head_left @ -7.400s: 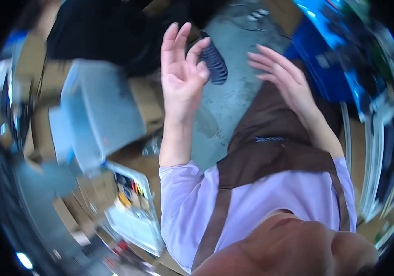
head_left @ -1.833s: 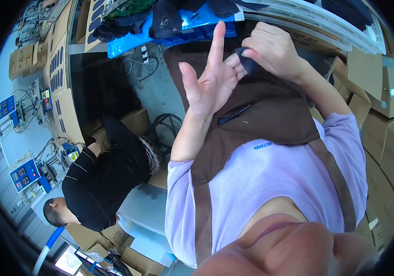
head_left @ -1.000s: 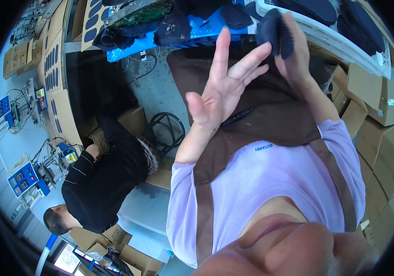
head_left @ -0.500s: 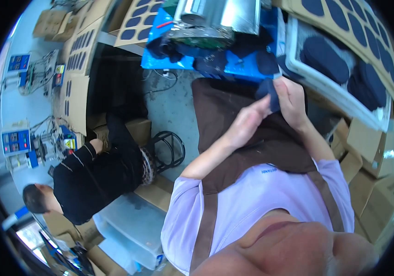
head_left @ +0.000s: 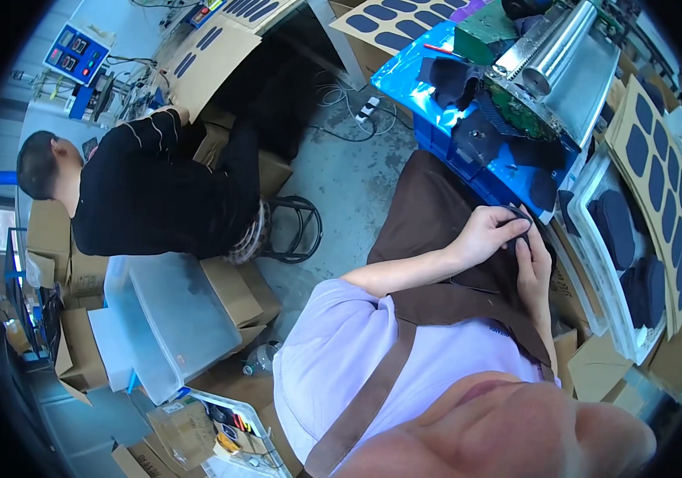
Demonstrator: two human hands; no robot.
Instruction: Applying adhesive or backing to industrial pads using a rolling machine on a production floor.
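Note:
My left hand [head_left: 491,231] and my right hand [head_left: 529,261] meet over my brown apron [head_left: 436,239], both pinching a small dark oval pad [head_left: 521,225] between the fingertips. Most of the pad is hidden by my fingers. Just beyond my hands lies a blue tray [head_left: 436,88] with more dark pads on it. To the right, a clear bin [head_left: 608,239] holds several dark oval pads.
A metal roller machine [head_left: 556,56] stands behind the blue tray. Cardboard sheets with oval cut-outs [head_left: 668,159] lean at the right. A person in black [head_left: 149,191] sits on a stool at the left, near cardboard boxes and a clear plastic bin [head_left: 173,319].
My raised hands have come down together onto my lap. The dark pad, earlier in my right hand alone, is now gripped by both. The view has swung toward the workbench.

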